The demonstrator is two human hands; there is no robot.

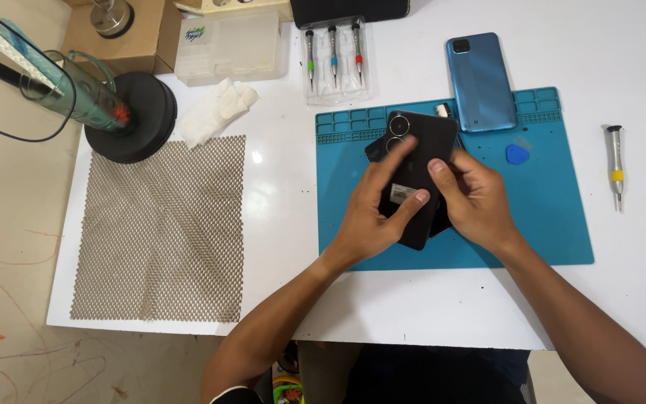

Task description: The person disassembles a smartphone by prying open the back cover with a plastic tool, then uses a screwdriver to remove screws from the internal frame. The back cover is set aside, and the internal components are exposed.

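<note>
Both my hands hold a black smartphone (420, 150) back side up over the teal work mat (555, 224). Its two round camera lenses point away from me. My left hand (371, 217) grips the phone's left edge, with the thumb across a small sticker on the back. My right hand (472, 194) grips the right edge, thumb pressed on the back cover. The black back cover looks slightly offset from the phone body underneath. A blue phone (480, 81) lies face down at the mat's far edge.
A blue triangular pick (517, 154) lies on the mat. A loose screwdriver (616, 166) rests right of it. A clear case of three screwdrivers (334, 60), a plastic box (229, 46), a crumpled tissue (214, 108), a mesh mat (162, 228) and a black round stand (132, 116) sit on the white table.
</note>
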